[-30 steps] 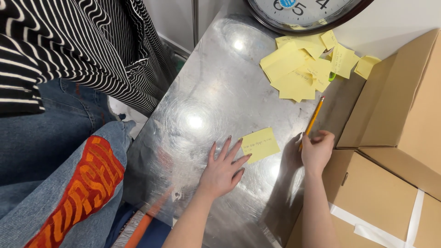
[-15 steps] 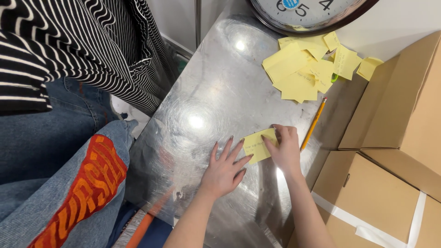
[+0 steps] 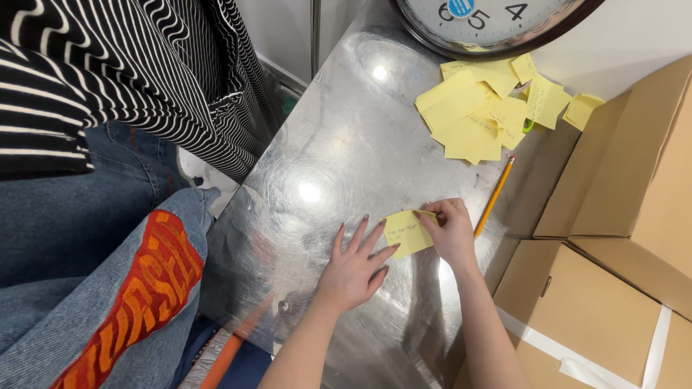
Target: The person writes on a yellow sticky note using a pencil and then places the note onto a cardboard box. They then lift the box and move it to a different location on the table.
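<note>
We press our left hand (image 3: pixel 355 265) flat on the steel worktop (image 3: pixel 339 151), its grip released beside the written yellow note (image 3: pixel 408 232), which our right hand (image 3: pixel 453 232) pinches at its edge, not yet among the pile of notes (image 3: pixel 490 108).

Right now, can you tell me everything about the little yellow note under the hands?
The note is a small square of pale yellow paper with a line of dark handwriting across it. It lies on the shiny metal table, turned at a slant. The left hand lies flat beside it, fingertips at its lower left edge. The right hand pinches its right edge, which looks slightly lifted. An orange pencil lies just to its right, not touching it.
</note>
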